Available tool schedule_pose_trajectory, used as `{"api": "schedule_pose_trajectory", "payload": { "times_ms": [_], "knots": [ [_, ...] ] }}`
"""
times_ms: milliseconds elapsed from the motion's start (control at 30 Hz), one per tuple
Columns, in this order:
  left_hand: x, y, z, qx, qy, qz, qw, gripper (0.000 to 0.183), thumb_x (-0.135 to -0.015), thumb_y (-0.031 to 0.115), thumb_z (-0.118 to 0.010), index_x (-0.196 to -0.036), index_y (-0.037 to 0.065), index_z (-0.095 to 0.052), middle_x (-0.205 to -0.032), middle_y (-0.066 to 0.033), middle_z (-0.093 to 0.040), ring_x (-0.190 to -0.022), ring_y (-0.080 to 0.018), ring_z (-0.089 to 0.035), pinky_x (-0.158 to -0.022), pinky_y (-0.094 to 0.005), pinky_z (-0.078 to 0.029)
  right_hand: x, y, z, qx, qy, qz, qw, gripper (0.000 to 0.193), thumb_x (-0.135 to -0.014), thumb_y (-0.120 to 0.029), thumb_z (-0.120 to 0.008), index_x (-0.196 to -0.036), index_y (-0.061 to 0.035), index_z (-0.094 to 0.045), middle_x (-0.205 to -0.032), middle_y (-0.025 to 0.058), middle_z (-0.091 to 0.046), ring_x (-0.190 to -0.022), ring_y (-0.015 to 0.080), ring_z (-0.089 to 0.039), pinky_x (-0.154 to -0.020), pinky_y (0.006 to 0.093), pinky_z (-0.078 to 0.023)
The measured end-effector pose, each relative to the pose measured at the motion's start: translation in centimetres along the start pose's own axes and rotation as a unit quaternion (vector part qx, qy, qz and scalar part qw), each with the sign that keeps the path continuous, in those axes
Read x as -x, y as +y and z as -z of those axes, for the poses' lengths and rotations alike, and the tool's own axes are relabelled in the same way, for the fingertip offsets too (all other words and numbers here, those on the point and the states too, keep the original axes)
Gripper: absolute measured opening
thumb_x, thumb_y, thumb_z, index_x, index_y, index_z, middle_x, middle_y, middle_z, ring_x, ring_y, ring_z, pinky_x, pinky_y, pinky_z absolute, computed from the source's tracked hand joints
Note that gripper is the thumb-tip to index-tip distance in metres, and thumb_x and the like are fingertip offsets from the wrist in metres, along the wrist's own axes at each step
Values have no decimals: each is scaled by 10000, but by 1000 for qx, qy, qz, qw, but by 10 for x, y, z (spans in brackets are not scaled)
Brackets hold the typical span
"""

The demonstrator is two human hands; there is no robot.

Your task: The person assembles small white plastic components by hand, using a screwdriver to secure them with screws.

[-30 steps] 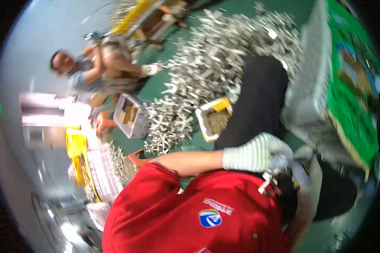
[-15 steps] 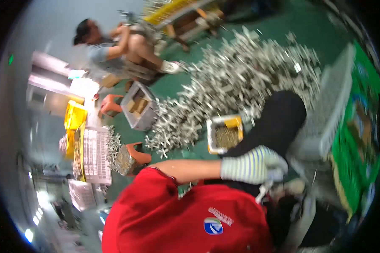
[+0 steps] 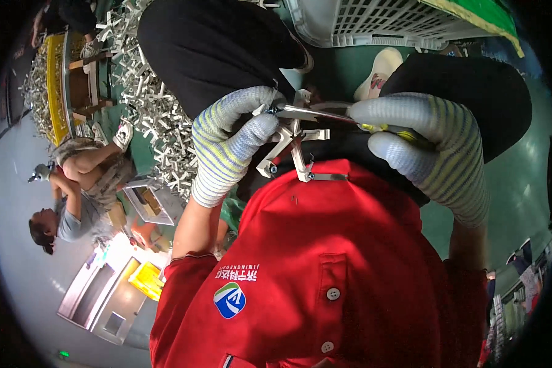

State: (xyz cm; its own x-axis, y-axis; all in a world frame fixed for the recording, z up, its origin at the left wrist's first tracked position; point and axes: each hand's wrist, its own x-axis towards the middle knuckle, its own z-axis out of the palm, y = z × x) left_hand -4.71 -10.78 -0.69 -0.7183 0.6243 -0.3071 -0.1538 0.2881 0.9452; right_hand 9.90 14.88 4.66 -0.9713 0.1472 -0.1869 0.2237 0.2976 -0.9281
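Both my hands wear striped knit gloves. My left hand (image 3: 236,138) pinches one end of a white branched plastic part (image 3: 283,149) with metal strips and small screws on its arms. The part hangs between my hands, just above my red shirt. My right hand (image 3: 435,141) is closed around the yellow-and-dark handle of a screwdriver (image 3: 377,128). Its slim metal shaft points left, toward my left fingertips and the upper end of the part. The exact contact at the tip is hidden by the left fingers.
A large pile of similar white parts (image 3: 159,135) covers the floor at the left. A grey slotted crate (image 3: 380,21) stands beyond my knees, beside a green sack (image 3: 478,13). A grey box (image 3: 148,201) and a seated co-worker (image 3: 83,196) are farther left.
My view has turned, so the pile now lies at the left and both hands show near the middle. The white part and the screwdriver are now plainly visible in them.
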Motion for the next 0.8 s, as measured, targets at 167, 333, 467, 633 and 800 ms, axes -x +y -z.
{"api": "schedule_pose_trajectory", "payload": {
  "times_ms": [167, 333, 467, 633, 800],
  "knots": [
    [4, 5, -5, 17, -23, 4, 1000, 254, -918, 93, -774, -1144, -16, -738, -997, -80, -746, -857, -137, -712, -781, -278, -582, 5, 8, -3, 40, 12, 38, 998, 265, -826, -109, -767, -1085, -59, -781, -938, 100, -772, -851, 202, -749, -783, 318, -587],
    [3, 5, -6, -20, -23, -19, 999, 249, -917, 89, -771, -1141, -14, -739, -993, -80, -748, -872, -136, -712, -787, -283, -583, 2, 8, -3, 27, 9, 50, 998, 261, -819, -99, -768, -1076, -56, -783, -934, 104, -773, -848, 211, -752, -776, 322, -589],
    [5, 1, -6, -22, -19, -30, 999, 254, -914, 93, -775, -1143, -12, -741, -995, -81, -750, -892, -140, -711, -803, -289, -578, 3, 5, -3, 36, 9, 43, 998, 246, -825, -99, -766, -1066, -51, -784, -937, 109, -773, -858, 221, -754, -784, 333, -593],
    [10, 11, -15, 30, -13, 45, 998, 347, -920, 255, -784, -1116, -25, -725, -982, -78, -751, -854, -140, -700, -774, -289, -562, 8, 6, -5, 124, 31, 117, 985, 237, -830, -117, -769, -1061, -67, -788, -960, 93, -776, -864, 238, -753, -793, 351, -601],
    [-2, -3, -12, -159, -56, -154, 974, 243, -849, 96, -793, -1082, 34, -760, -931, -100, -757, -850, -228, -736, -788, -328, -570, 11, 1, -1, 186, 12, 164, 969, 235, -832, -124, -769, -1065, -97, -785, -1017, 85, -776, -905, 275, -753, -777, 364, -611]
  ]
}}
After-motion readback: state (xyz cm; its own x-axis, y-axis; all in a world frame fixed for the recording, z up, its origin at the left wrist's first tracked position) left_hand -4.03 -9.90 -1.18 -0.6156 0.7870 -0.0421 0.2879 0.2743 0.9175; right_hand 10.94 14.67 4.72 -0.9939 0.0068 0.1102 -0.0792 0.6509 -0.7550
